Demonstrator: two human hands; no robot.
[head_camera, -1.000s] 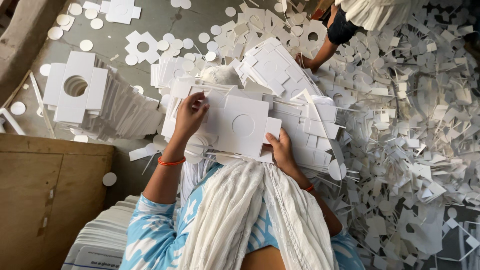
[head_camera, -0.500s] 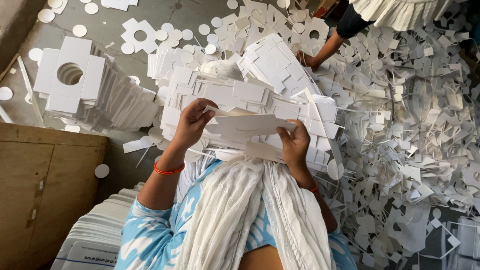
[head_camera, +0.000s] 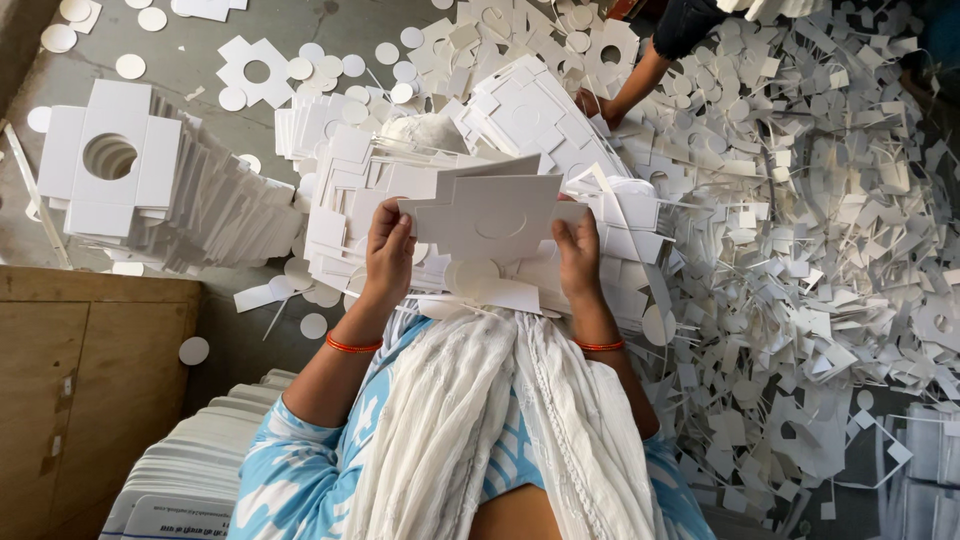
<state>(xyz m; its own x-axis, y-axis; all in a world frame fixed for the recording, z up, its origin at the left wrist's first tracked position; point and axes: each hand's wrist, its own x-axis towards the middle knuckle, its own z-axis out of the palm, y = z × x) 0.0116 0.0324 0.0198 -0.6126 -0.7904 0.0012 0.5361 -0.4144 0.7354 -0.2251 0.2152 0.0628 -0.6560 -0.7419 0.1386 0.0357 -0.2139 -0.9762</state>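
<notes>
— Where are the hands?

— The left hand (head_camera: 388, 245) grips the left edge of a white die-cut card sheet (head_camera: 495, 212), fingers curled over it; the right hand (head_camera: 580, 250) is closed on the lower right edge. Both hold the sheet up in front of the person, above a heap of like blanks (head_camera: 345, 215).

— What does the sheet look like?

— Flat, plain white, stepped at the corners like a cross-shaped blank. A circle is scored in its middle and the disc sits in place, not punched out. A second sheet seems to lie just behind it, its top edge showing above.

— And around it?

— To the left, on the grey floor (head_camera: 200, 45), stands a slanting stack of blanks with round holes (head_camera: 115, 160). White punched discs (head_camera: 130, 66) lie scattered near it. To the right spreads a wide litter of white offcuts (head_camera: 820, 260). Another person's arm (head_camera: 640, 80) reaches into the pile at the top. A wooden cabinet (head_camera: 90, 400) stands at lower left, with a stack of sheets (head_camera: 190, 470) beside it. Orange bangles (head_camera: 352, 346) ring each wrist.
</notes>
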